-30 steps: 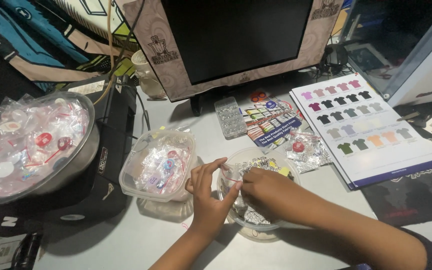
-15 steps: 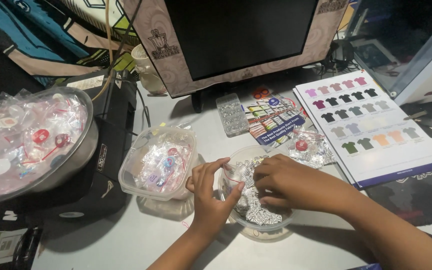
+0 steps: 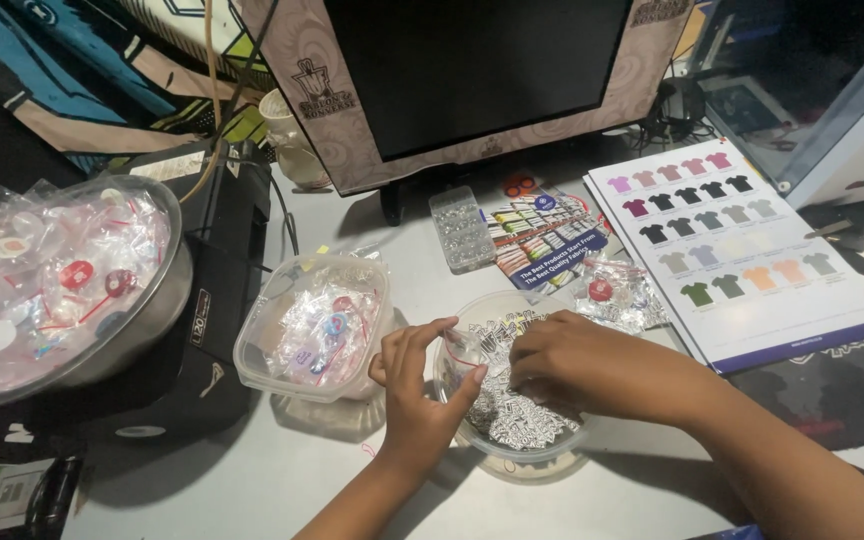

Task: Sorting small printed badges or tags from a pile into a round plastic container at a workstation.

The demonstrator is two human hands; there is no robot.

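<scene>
At lower centre, my left hand point(image 3: 414, 385) pinches a small clear zip bag point(image 3: 464, 352) over the round clear plastic bowl of small silver pieces point(image 3: 512, 415); my right hand point(image 3: 577, 362) reaches in, fingers curled, grip hidden.

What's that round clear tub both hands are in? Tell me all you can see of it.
The round tub looks like clear plastic, upright and lidless on the grey desk, holding a heap of small silvery pieces. The left hand holds a small clear bag at its rim; the right hand reaches inside. A square tub sits to its left.
</scene>
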